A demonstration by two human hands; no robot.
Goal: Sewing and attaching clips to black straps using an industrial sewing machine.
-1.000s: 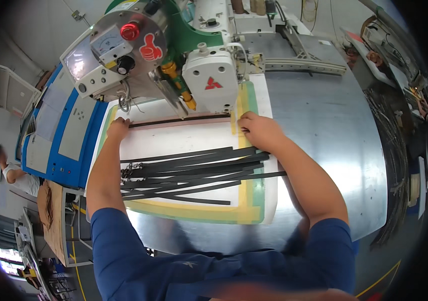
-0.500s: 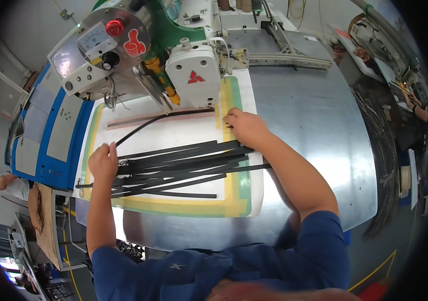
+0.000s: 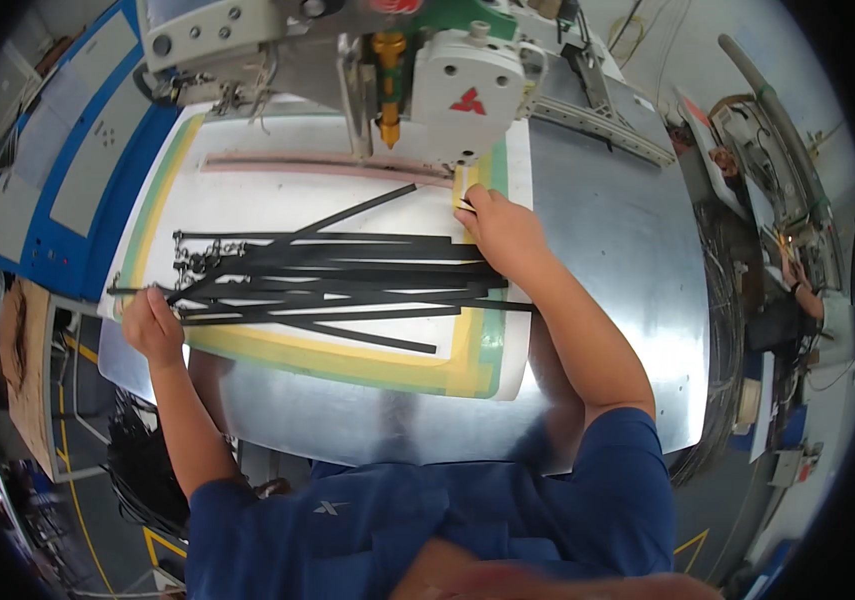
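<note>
My left hand point(image 3: 154, 325) is closed at the left end of a black strap point(image 3: 357, 207). That strap slants up to the right across a loose pile of black straps point(image 3: 347, 270), its far end free on the white sheet. Small dark fittings point(image 3: 202, 262) cluster at the pile's left end. To the right of the pile, my right hand point(image 3: 502, 235) is closed, fingertips pinched near the yellow tape below the machine head. A small thin dark tip shows at its fingers; its kind is unclear. The white sewing machine head point(image 3: 467, 90) stands beyond, over a long pinkish slotted strip point(image 3: 327, 168).
A white sheet edged with yellow and green tape point(image 3: 347, 368) lies on the shiny metal table point(image 3: 617, 260). A blue control cabinet point(image 3: 77, 150) stands at left, beside a wooden bench point(image 3: 32, 380). Bundles of dark strands hang at both table sides. Another person works at far right.
My left hand has drawn the strap away from under the machine head, down and left onto the pile. My right hand stays near the yellow tape. The view has shifted.
</note>
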